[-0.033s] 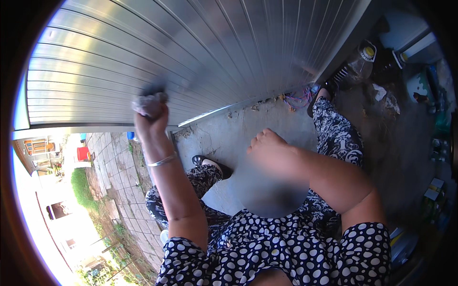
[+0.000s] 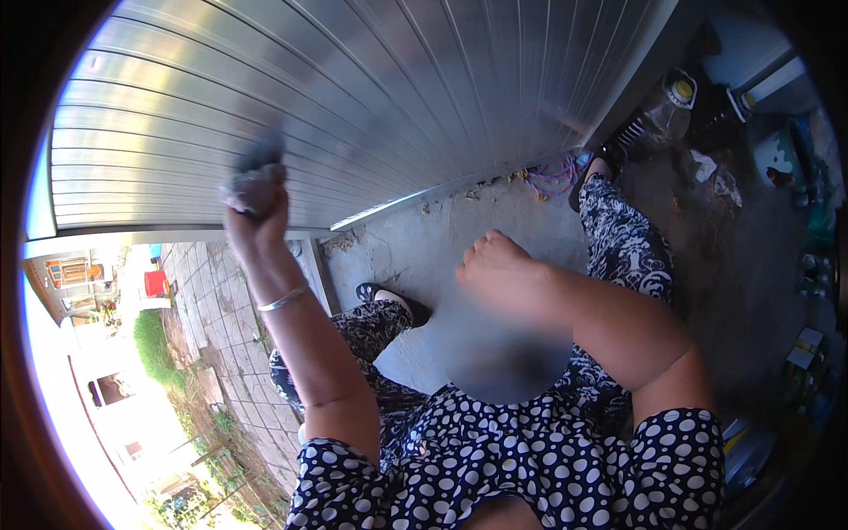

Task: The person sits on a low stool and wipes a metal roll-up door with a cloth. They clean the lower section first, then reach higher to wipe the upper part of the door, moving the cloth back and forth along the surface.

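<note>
Left hand [image 2: 262, 228] clamps grey wad [image 2: 253, 191] at lower left of ribbed metal panel [image 2: 371, 106], contact unclear; right hand [image 2: 499, 262], fingers folded, apart before panel; even pressure along ribs probably works best.

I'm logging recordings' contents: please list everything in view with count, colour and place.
Ribbed panel: 1, silver, across top
Crumpled bundle: 1, greyish, in left hand
Floor: 1, grey, below panel
Large clear bottle: 1, yellow cap, upper right
Tangled cords: one heap, pinkish, panel's foot
Scraps: 2, white, right
Container: 1, red, outdoors left
Paving: 1 stretch, grey, outdoors left
Clutter: count unclear, mixed colours, dim right edge
Bracelet: 1, silvery, left wrist
Dotted top: 1, dark, bottom
Trousers: 1, dark patterned, centre
Shoes: 2, black, on floor
Left hand: 1, bare, upper left
Right hand: 1, bare, centre
</note>
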Tool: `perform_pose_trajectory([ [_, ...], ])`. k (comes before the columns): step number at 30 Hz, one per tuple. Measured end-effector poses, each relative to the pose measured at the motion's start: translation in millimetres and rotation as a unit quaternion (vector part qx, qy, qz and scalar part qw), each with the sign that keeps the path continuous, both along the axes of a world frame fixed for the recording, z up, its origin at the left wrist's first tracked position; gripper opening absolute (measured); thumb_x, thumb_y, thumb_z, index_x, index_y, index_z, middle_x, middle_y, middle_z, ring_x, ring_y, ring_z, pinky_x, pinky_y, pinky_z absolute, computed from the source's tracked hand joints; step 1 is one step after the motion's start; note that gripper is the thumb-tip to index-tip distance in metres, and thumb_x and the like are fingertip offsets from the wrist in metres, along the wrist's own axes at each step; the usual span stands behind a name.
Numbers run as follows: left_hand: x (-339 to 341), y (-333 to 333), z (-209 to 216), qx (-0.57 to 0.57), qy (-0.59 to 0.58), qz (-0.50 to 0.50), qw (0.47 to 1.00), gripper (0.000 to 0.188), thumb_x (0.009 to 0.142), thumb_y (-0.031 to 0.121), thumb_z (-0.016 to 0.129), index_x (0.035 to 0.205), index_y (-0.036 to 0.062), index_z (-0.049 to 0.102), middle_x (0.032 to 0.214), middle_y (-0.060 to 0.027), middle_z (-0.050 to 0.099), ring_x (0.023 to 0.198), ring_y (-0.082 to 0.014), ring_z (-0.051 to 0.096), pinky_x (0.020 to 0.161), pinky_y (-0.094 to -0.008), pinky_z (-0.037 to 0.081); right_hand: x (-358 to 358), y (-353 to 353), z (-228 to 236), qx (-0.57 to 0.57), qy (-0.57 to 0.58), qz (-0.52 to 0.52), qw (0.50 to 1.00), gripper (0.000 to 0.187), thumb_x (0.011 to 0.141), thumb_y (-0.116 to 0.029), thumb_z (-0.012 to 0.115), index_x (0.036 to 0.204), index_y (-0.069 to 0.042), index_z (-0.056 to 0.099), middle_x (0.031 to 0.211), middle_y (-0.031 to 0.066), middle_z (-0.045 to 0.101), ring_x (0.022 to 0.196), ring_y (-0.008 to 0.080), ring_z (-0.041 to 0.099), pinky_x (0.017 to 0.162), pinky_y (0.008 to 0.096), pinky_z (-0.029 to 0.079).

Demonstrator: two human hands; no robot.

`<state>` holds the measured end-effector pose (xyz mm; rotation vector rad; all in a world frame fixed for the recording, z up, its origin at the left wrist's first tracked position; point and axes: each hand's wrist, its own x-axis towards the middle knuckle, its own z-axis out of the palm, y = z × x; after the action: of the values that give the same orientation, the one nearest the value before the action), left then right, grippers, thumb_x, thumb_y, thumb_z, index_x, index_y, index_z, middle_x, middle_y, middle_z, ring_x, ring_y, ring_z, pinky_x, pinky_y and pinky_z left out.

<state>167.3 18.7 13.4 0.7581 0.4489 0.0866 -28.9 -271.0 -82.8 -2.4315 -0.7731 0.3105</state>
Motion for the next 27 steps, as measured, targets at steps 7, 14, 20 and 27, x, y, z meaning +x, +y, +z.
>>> perform_pose_trajectory([
  [7,28.2,73.2,147.3,0.209,-0.204,0.005,0.957,0.021,0.092,0.023,0.049,0.097,0.0047,0.059,0.087,-0.0072,0.063,0.074,-0.0204,0.058,0.070,-0.0348,0.047,6.7,-1.2,45.5,-0.276,-0.050,0.111,0.953,0.023,0.079,-0.013,0.061,0.100,-0.006,0.063,0.098,0.0102,0.066,0.098,0.0239,0.062,0.085,0.0369,0.045],
  [14,19.6,-14.4,-0.7,0.247,-0.122,0.051,0.960,0.035,0.096,0.027,0.041,0.065,0.0142,0.049,0.052,-0.0017,0.045,0.042,-0.0147,0.040,0.045,-0.0312,0.040,5.9,-12.9,45.9,-0.280,-0.058,0.096,0.954,0.024,0.078,-0.013,0.062,0.101,-0.006,0.062,0.096,0.0083,0.065,0.096,0.0226,0.061,0.086,0.0356,0.044],
  [20,20.7,5.1,-158.7,0.137,0.030,0.019,0.990,0.027,0.099,0.023,0.041,0.107,0.0023,0.056,0.097,-0.0133,0.063,0.085,-0.0286,0.063,0.079,-0.0457,0.055,3.6,-15.9,61.7,-0.271,-0.069,0.092,0.956,0.025,0.078,-0.014,0.062,0.102,-0.005,0.062,0.094,0.0073,0.064,0.095,0.0207,0.060,0.085,0.0341,0.043],
  [27,11.4,-11.8,-253.7,0.037,0.161,-0.013,0.986,0.018,0.098,0.013,0.044,0.109,0.0047,0.056,0.102,-0.0105,0.062,0.093,-0.0256,0.061,0.085,-0.0462,0.052,8.0,-14.0,66.9,-0.274,-0.031,0.107,0.955,0.035,0.080,-0.015,0.060,0.111,-0.001,0.059,0.098,0.0090,0.063,0.094,0.0197,0.058,0.085,0.0328,0.043],
])
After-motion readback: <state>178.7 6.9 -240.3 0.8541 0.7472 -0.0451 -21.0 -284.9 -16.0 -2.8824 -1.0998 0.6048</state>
